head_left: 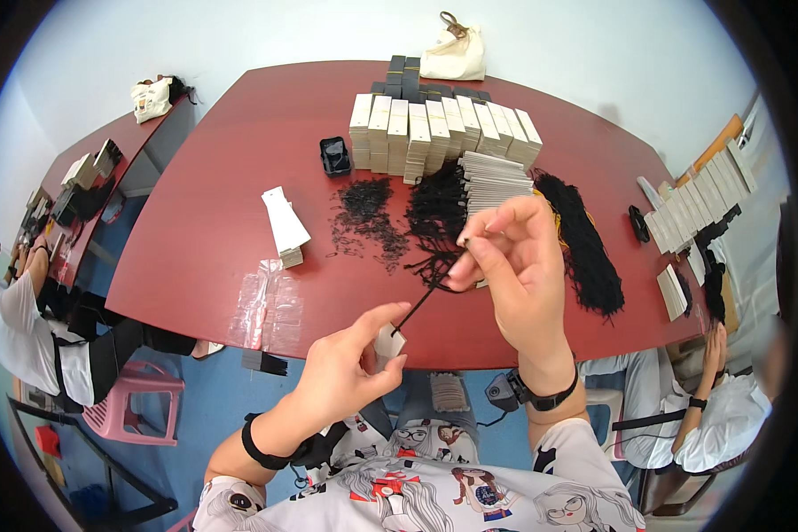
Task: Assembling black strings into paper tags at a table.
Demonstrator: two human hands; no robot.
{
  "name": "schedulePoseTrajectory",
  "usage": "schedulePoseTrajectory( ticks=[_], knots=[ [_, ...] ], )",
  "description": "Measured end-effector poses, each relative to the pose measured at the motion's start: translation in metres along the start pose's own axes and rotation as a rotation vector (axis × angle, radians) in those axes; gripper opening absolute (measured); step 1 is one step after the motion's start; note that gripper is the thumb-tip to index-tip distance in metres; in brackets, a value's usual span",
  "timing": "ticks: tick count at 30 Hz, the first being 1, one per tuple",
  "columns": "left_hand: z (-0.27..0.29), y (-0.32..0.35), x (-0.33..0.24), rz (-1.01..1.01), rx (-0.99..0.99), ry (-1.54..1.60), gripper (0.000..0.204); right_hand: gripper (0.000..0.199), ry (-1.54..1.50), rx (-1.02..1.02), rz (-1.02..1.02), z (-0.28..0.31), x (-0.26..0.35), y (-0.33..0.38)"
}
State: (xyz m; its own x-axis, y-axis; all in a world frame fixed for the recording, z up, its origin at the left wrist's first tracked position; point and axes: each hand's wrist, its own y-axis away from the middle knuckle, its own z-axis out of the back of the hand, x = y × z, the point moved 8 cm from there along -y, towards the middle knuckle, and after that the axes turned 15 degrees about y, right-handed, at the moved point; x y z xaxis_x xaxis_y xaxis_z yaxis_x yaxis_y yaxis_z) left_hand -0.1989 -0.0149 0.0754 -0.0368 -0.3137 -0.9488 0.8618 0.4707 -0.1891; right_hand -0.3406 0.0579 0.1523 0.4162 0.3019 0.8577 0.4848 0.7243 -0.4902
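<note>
Dark red laminate table [213,239], rounded at the corners, carries everything; its near edge lies just below both hands.

Beyond the right-hand fingers, at the table's far side: rows of cream card stacks [439,129] standing on edge, with a row of black boxes [408,75] behind them and a cream cloth pouch [454,55] at the far edge. To the right of the right hand: a long heap of black cords [585,248]. Directly beyond the right-hand fingers: a second tangle of black cords [434,213] beside a fanned stack of white tags [496,182]. Further left: a scatter of small black loops [368,222], a small black open box [334,155], a short pile of white tags [284,226], and clear plastic sleeves [266,306] near the table edge, left of the left hand.

Right hand [523,275]: thumb and forefinger pinched together on the upper end of one black cord [421,301], remaining fingers loosely spread. The cord runs taut, diagonally down to the left.

Left hand [350,368]: thumb and fingers clamped on a small white tag [388,341], held over the table's near edge. The cord's lower end meets the tag at its top; whether it passes through a hole cannot be told.

Both wrists carry black bands.
</note>
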Motion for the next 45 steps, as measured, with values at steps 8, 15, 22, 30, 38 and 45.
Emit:
schedulePoseTrajectory(
  ticks=[8, 15, 22, 30, 38, 45],
  knots=[
    [-0.013, -0.001, 0.025, 0.145, 0.013, 0.612, 0.026, 0.064, 0.298, 0.406, 0.075, -0.048, 0.002, 0.005],
    [-0.015, -0.008, 0.045, 0.214, -0.131, 1.028, 0.020, 0.056, 0.665, 0.643, -0.308, -0.033, -0.059, 0.070],
    [-0.025, -0.048, 0.066, 0.293, -0.077, 1.435, 0.015, 0.019, 0.799, 0.637, -0.105, 0.047, -0.069, 0.044],
    [-0.058, -0.114, 0.078, 0.259, -0.028, 1.405, 0.013, 0.012, 1.314, 0.390, 0.158, 0.109, -0.102, -0.017],
    [0.018, -0.130, 0.083, 0.158, -0.300, 0.569, 0.038, 0.019, 1.266, 0.290, 0.098, 0.112, -0.122, -0.032],
    [0.045, -0.115, 0.084, 0.050, -0.054, -0.752, 0.032, 0.014, 1.323, -0.180, -0.139, 0.199, -0.131, -0.038]
  ],
)
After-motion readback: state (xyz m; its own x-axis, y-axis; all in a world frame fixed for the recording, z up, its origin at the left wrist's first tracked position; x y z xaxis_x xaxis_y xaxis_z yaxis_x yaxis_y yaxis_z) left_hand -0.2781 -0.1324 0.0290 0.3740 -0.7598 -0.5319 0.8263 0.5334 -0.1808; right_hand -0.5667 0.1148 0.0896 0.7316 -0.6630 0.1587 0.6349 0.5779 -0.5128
